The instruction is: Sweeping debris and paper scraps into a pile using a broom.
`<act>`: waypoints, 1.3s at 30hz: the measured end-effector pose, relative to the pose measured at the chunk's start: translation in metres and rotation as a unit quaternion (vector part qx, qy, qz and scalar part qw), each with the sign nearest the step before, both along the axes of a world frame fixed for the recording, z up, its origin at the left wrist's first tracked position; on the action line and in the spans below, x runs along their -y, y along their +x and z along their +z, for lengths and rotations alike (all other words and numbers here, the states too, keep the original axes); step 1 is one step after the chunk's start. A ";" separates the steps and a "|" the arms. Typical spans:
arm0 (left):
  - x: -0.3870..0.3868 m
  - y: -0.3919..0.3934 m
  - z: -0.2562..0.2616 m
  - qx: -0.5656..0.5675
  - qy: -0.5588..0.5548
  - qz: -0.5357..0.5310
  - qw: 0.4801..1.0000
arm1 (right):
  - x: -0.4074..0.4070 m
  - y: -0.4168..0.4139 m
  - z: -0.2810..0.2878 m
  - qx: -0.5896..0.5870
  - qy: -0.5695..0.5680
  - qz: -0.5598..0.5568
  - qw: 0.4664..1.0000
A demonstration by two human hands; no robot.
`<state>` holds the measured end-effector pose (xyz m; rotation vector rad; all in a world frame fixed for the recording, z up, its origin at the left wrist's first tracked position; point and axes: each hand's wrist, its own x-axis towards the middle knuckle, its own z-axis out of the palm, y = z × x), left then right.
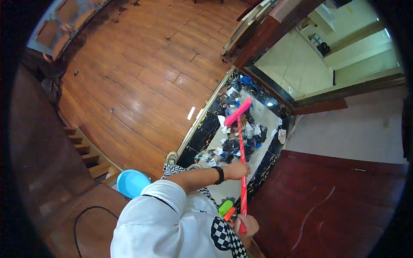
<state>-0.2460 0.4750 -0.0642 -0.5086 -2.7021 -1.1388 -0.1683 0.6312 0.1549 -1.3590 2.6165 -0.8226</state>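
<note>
A broom with a pink head and a red handle reaches out ahead of me over a heap of litter. My left hand, with a black band on its wrist, grips the handle partway along. Lower down, near the handle's end, my right hand is closed around it. Scraps of paper, clear plastic and dark and blue bags make up the heap. It lies on a pale floor tile panel bordered by black patterned tiles.
A blue basin stands left of me beside wooden slats. Green and orange objects lie near my right hand. A dark red door-like panel is at right. A doorway opens beyond, and wood-look flooring spreads left.
</note>
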 end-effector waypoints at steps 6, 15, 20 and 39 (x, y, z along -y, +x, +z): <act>0.034 -0.002 0.011 0.014 -0.009 0.055 0.998 | 0.005 -0.018 0.004 0.039 -0.047 0.004 0.998; 0.088 0.036 -0.001 0.139 -0.013 0.076 0.987 | 0.047 -0.019 -0.024 0.118 0.012 0.087 0.989; 0.095 0.046 -0.009 0.077 0.019 0.056 0.995 | 0.061 -0.020 -0.001 0.114 0.021 0.094 0.989; 0.153 0.072 -0.006 0.092 0.004 0.077 0.993 | 0.140 0.011 0.018 0.117 0.016 0.054 0.992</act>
